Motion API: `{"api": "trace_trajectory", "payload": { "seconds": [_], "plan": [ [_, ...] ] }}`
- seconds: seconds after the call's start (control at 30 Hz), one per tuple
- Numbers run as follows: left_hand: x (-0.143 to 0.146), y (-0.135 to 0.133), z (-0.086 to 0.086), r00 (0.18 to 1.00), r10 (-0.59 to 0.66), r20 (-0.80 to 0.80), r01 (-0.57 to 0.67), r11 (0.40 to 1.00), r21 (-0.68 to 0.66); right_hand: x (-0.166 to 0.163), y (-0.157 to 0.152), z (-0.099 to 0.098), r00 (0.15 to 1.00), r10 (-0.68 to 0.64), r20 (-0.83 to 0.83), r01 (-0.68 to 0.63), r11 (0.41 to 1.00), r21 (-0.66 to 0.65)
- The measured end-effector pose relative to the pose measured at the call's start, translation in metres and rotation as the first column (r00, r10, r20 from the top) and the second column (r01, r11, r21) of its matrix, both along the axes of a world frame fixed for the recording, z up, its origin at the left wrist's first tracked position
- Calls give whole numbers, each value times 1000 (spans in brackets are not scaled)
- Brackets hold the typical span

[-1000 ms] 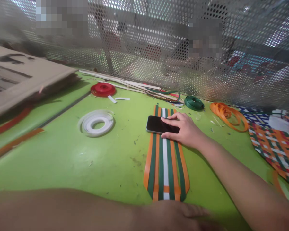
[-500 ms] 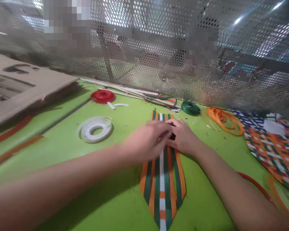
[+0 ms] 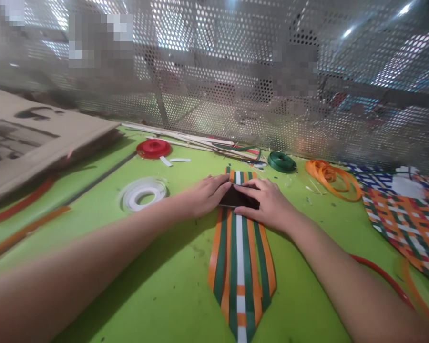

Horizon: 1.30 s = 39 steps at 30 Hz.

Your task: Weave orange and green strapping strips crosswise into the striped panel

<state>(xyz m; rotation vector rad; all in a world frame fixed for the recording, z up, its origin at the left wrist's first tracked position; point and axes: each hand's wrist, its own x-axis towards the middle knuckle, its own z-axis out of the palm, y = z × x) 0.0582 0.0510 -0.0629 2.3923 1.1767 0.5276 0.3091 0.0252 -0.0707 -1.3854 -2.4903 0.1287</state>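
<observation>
A tie-shaped piece of orange, green and white strips (image 3: 240, 252) lies flat with its point towards me. Across its narrow upper part sits a dark, flat rectangle with a pale edge (image 3: 238, 196), which looks like a phone. My left hand (image 3: 209, 194) grips its left end, thumb and fingers at the far corner. From the right, my right hand (image 3: 270, 202) holds the other end, fingers over the top and thumb along the near edge. The strips under the rectangle are hidden.
On the green table (image 3: 157, 290) lie a white coil (image 3: 155, 194), a red coil (image 3: 153, 148), a green coil (image 3: 281, 162) and loose orange strip (image 3: 331, 176). Woven pieces (image 3: 407, 224) lie right. Cardboard (image 3: 75, 121) stands left; a perforated metal screen (image 3: 214, 95) rises behind.
My left hand has moved left, off the spot where it overlapped my right hand. The dark rectangle, mostly covered before, now shows between both hands. The striped piece stays in place.
</observation>
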Motion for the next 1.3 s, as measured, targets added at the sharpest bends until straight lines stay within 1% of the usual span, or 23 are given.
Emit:
{"api": "trace_trajectory", "payload": {
  "seconds": [0.3,0.47,0.8,1.0,1.3],
  "plan": [
    [-1,4,1,996,45,-74,-46,999,-10,-1,-2,0,1000,-19,-8,19,1000,-5],
    [-1,5,2,994,25,-106,-23,1000,16,-1,-3,0,1000,-26,-15,26,1000,-9],
    [2,4,-4,983,1,-185,16,996,91,-1,-3,0,1000,-18,-24,17,1000,-3],
    [0,5,-3,982,-30,-184,50,993,107,-1,-4,-1,1000,-14,-21,15,1000,4],
    [2,9,-6,987,-30,-156,46,994,103,2,-3,-2,1000,2,-15,-2,1000,13]
  ]
}}
